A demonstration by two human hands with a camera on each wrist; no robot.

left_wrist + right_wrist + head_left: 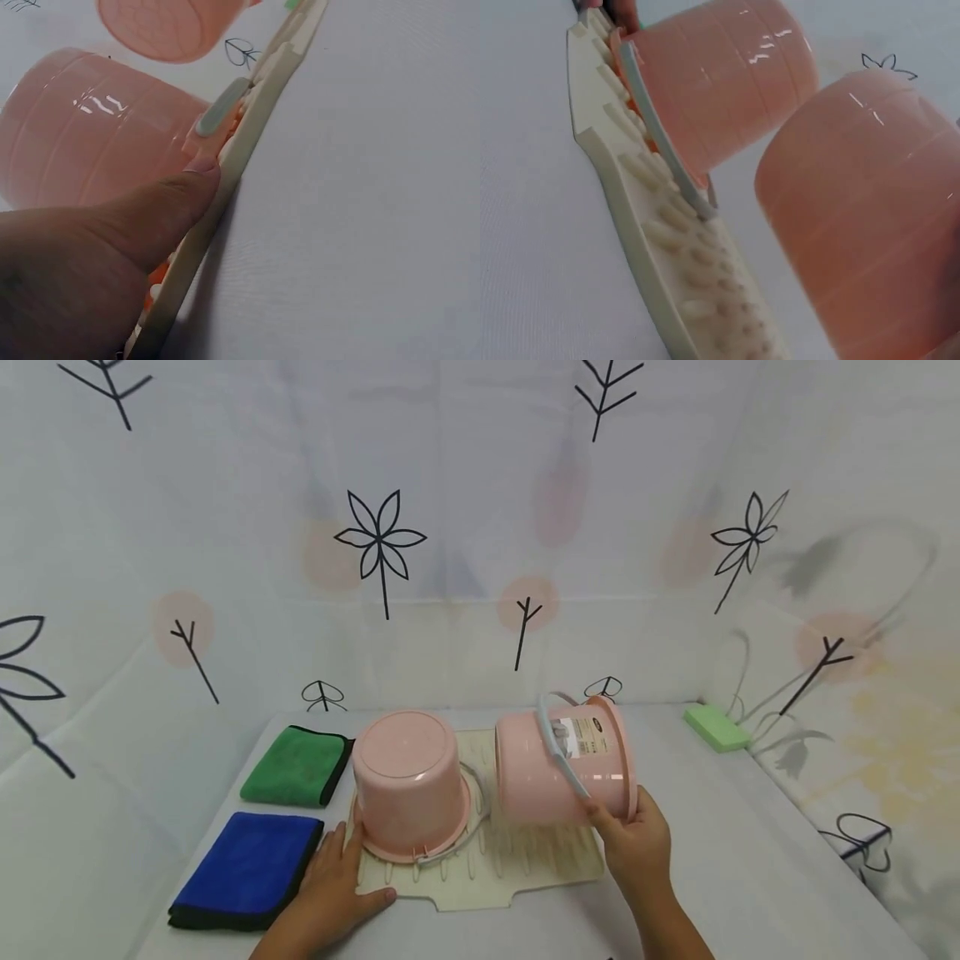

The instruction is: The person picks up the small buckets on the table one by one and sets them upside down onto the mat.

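Note:
A pink bucket [408, 797] stands upside down on the left part of a cream ridged drying board [472, 889], its grey handle lying around the rim. My left hand [326, 893] rests at the board's front left corner with fingers extended beside the bucket. In the left wrist view, the thumb [176, 206] lies along the board's edge near the bucket's rim. A second pink bucket [525, 777], with a paper label and grey handle, is tipped on its side over the board's right part. My right hand [641, 843] grips it by the rim, mouth facing right.
On the left lie a folded green cloth [292, 767] and a folded blue cloth [247, 864], both with black edging. A light green sponge [716, 728] sits at the back right. Patterned white fabric [465, 527] hangs behind the white table.

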